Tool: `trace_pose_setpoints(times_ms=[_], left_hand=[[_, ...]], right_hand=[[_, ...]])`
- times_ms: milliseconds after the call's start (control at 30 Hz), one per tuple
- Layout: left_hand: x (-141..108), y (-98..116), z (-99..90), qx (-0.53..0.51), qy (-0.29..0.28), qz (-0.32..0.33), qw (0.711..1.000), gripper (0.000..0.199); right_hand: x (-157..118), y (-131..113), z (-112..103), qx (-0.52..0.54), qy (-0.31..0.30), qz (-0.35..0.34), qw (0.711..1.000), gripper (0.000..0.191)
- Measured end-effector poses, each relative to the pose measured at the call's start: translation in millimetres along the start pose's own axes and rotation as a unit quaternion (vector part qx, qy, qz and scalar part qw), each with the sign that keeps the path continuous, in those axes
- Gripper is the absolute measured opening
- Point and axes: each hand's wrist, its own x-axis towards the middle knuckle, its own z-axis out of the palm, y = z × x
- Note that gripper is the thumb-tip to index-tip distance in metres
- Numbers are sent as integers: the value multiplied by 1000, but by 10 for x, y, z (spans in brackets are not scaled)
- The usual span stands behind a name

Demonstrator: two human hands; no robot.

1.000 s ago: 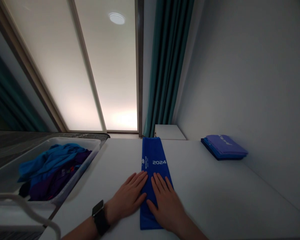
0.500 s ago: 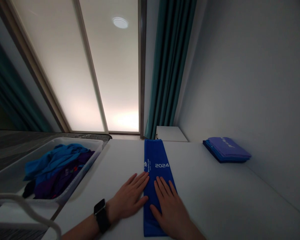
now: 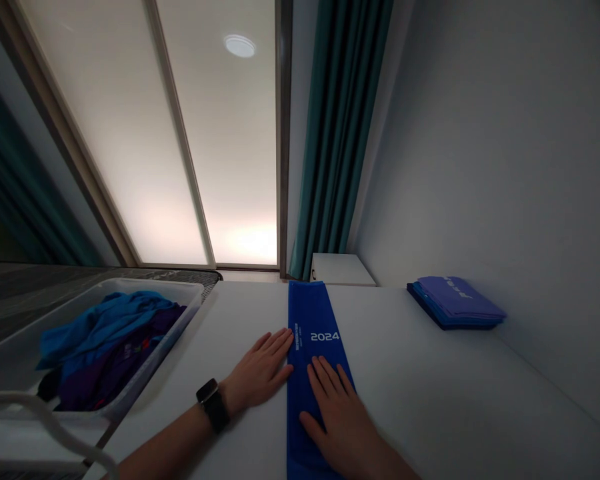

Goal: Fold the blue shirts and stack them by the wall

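A long, narrow folded blue cloth with white "2024" lettering lies flat on the white table, running away from me. My left hand, with a black watch on its wrist, rests at the cloth's left edge, fingertips touching it and thumb apart. Flat on the cloth below the lettering is my right hand, its fingers stretched out and thumb spread to the left. Neither hand grips anything.
A white plastic bin at the left holds crumpled blue and purple clothes. Folded purple and blue cloths are stacked at the right near the wall. A pale curved bar crosses the lower left corner. A white cabinet stands beyond the table.
My left hand has slid a little forward along the cloth's left edge, covering part of the small print. My right hand stays almost in place.
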Motion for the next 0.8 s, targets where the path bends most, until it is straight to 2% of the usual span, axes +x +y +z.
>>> trace_pose_setpoints(times_ms=[233,367,567,800], left_hand=[[2,-17,-4,-11,15,7,1000,57],[-1,-31,19,-10,22,9,1000,55],[35,-81,7,-13,31,8,999,52],[213,-217,-39,-11,29,8,999,48]], right_hand=[[574,63,-200,-11,48,-41,998,62],[851,136,-137,-26,57,-68,996,57],[914,213,79,-25,93,-77,992,56],[890,207,106,-7,120,-72,990,51]])
